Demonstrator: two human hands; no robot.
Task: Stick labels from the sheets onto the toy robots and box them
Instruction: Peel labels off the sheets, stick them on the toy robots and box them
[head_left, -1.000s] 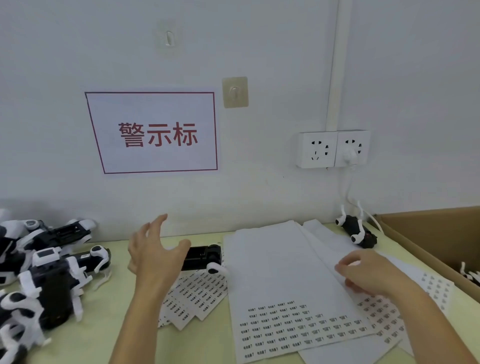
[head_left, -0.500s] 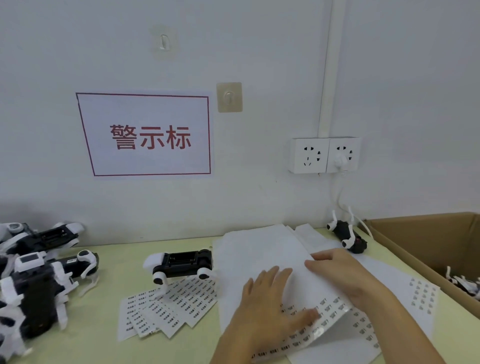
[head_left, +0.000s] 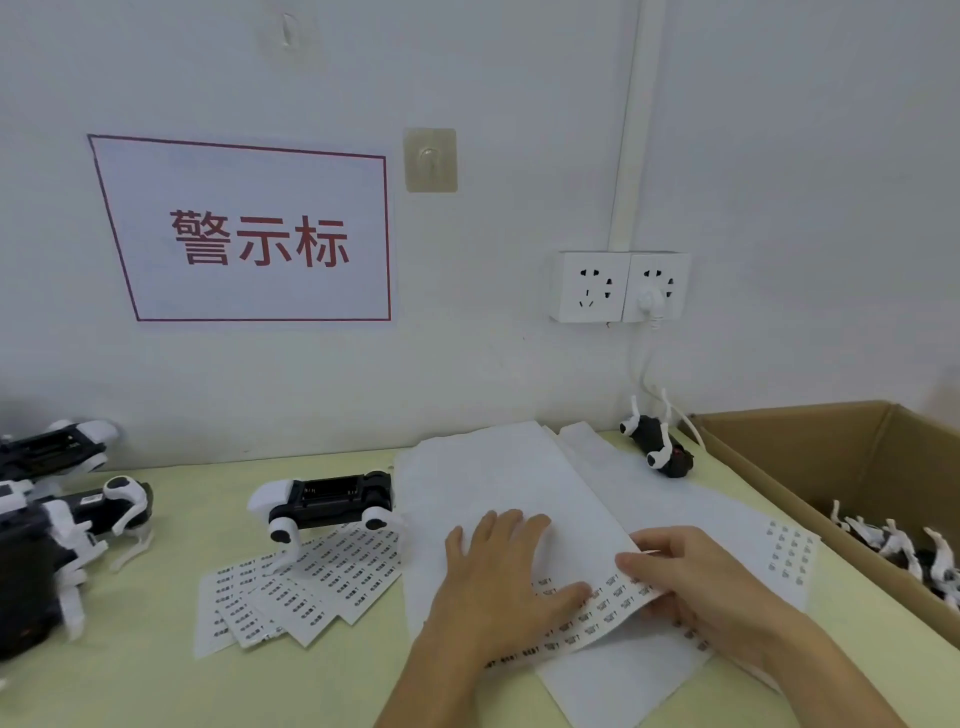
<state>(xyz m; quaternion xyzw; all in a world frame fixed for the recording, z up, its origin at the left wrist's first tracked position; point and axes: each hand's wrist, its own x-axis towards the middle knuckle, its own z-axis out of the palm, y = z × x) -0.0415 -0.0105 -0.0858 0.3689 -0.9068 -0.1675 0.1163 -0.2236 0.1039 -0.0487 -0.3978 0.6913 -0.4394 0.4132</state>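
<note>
progress: some toy robots already lie in the cardboard box at the right; white legs show at its near corner, boxed robots. more wait on the left: a cluster of unboxed robots at the table's left edge, partly out of frame, count unclear. one toy robot stands in the middle, feet on the loose label strips. another small robot lies by the wall, just beside the box's far corner; labelled or not, cannot tell. judgement: well short of the end, most visible robots not boxed.

hands: left hand lies flat on the top label sheet, fingers straight and spread, thumb across the printed rows, pressing it down, gripping nothing. right hand has fingers curled at the sheet's right edge, thumb on top, pinching the lifted edge or a label there; which, too small to tell. that edge curls up off the lower sheet, which has its own small block of labels near the box.

step in hand, as a guess: peeling a label free.

edges and room: sheets overlap and reach near the box wall on the right and touch the middle robot's rear on the left. bare table shows in front of the strips, between the cluster and the left forearm. the wall runs close behind everything; a socket with a white cable drops toward the small robot. carrying a robot to the box means passing over the sheets; a loose sheet could drag.
</note>
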